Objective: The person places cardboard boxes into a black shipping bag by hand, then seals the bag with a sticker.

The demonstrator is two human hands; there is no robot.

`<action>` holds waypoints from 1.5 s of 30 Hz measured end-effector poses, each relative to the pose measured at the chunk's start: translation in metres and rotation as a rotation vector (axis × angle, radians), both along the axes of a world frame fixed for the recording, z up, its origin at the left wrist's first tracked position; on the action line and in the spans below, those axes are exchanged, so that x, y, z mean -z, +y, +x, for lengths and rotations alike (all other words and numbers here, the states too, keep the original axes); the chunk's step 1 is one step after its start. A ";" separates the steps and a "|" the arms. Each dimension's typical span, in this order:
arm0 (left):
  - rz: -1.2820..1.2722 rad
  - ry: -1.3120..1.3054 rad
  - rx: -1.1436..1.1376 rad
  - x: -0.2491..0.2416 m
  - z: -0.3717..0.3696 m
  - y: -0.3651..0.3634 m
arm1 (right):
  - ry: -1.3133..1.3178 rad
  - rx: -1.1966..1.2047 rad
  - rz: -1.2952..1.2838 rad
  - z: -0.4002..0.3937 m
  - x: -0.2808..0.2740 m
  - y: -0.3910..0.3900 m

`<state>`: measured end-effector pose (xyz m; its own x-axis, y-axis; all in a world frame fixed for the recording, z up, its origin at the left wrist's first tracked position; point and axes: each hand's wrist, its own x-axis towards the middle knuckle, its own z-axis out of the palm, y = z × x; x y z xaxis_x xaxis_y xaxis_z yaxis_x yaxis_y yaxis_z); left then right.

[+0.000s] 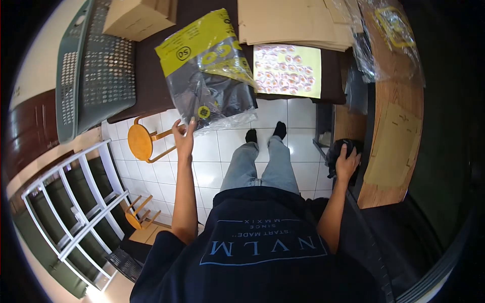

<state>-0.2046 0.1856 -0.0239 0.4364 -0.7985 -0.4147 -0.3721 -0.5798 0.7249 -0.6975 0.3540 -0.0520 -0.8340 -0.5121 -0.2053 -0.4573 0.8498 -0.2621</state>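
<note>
A clear plastic bag (209, 76) with a yellow printed top and dark folded contents lies on the dark-covered table, its lower end hanging past the front edge. My left hand (185, 140) pinches its near left corner, thumb on top. On the right, low beside the wooden shelf, my right hand (347, 164) is closed over a crumpled black bundle (334, 151), which looks like black plastic; the palm hides much of it. Right of the bag, a sheet of round stickers (287, 70) lies on the table.
Flat cardboard (293, 22) and a cardboard box (139, 19) rest at the back of the table. A grey perforated basket (108, 70) stands left. Below it is a wooden stool (140, 143). To the right, a wooden surface (386, 184) carries cardboard and clear plastic packaging (391, 30).
</note>
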 end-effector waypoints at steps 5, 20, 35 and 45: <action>0.144 0.208 -0.238 0.011 0.005 -0.029 | -0.388 -0.387 -0.514 0.071 -0.087 -0.091; -0.310 0.500 0.116 -0.016 0.044 -0.073 | -0.381 -1.071 -0.557 0.269 -0.058 -0.239; 0.077 0.803 0.263 -0.032 0.062 -0.122 | -0.258 -0.356 -0.641 0.243 -0.055 -0.256; 0.280 0.961 0.202 -0.054 0.043 -0.184 | -1.298 0.255 -0.343 0.232 -0.019 -0.162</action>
<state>-0.1615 0.0016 0.0303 -0.3110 -0.6407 -0.7020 0.1858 -0.7654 0.6162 -0.4657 0.1919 -0.0330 -0.2188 -0.5575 -0.8009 0.4347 0.6791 -0.5915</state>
